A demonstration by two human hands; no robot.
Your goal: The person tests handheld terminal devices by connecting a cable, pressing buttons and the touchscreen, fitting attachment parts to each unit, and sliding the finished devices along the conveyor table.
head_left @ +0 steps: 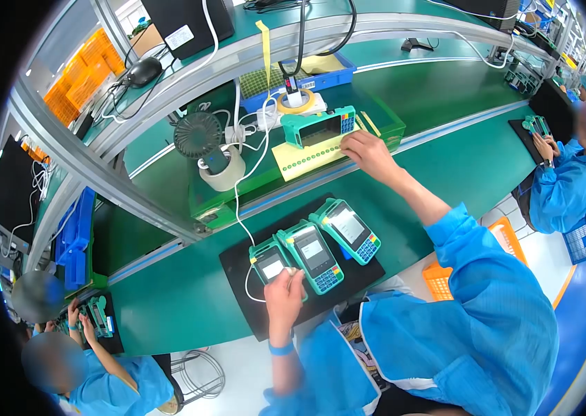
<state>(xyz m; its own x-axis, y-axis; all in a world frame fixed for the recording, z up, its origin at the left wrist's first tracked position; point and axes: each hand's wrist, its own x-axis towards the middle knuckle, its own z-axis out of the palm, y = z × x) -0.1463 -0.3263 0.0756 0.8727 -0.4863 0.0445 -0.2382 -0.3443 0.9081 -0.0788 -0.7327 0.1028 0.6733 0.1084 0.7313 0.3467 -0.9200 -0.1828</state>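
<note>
Three green card terminals lie side by side on a black mat [255,305]: a left one [270,262], a middle one [312,254] and a right one [348,229], their screens lit. My left hand [284,298] is over the lower part of the left terminal, fingers pinched together; what they hold is too small to make out. On the raised green shelf, my right hand [369,154] has its fingers closed beside another terminal [317,128], at the edge of a yellow sheet [300,161] with a row of small green dots. Whether those fingers hold anything is hidden.
A small fan [199,135], white cables, a tape roll [296,102] and a blue tray [338,75] stand on the shelf. A metal frame [99,156] crosses the left side. Co-workers in blue sit at left and right. An orange crate [438,279] is below the bench.
</note>
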